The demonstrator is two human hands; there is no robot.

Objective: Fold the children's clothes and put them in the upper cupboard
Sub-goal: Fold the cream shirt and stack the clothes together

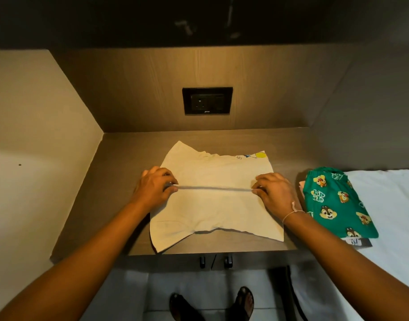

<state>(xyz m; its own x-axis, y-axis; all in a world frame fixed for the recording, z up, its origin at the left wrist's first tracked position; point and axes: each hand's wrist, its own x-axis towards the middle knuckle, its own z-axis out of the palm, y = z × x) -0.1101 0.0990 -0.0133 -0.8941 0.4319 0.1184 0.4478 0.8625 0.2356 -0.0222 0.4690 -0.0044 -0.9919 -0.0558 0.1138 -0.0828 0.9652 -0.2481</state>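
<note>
A cream children's T-shirt (217,212) lies face down on the brown counter (120,181), a bit of its print showing at the far right corner. My left hand (156,187) pinches the shirt's left edge and my right hand (274,191) pinches its right edge, a straight fold line running between them. A folded pair of green cartoon-print shorts (335,205) lies at the right, on top of other folded clothes. The dark upper cupboard (198,17) runs overhead with its doors closed.
A black wall socket (207,100) is set in the wooden back panel. Side walls close in the counter left and right. A white bed sheet (389,205) lies to the right. Two drawer handles (215,261) sit below the counter edge, above my sandalled feet.
</note>
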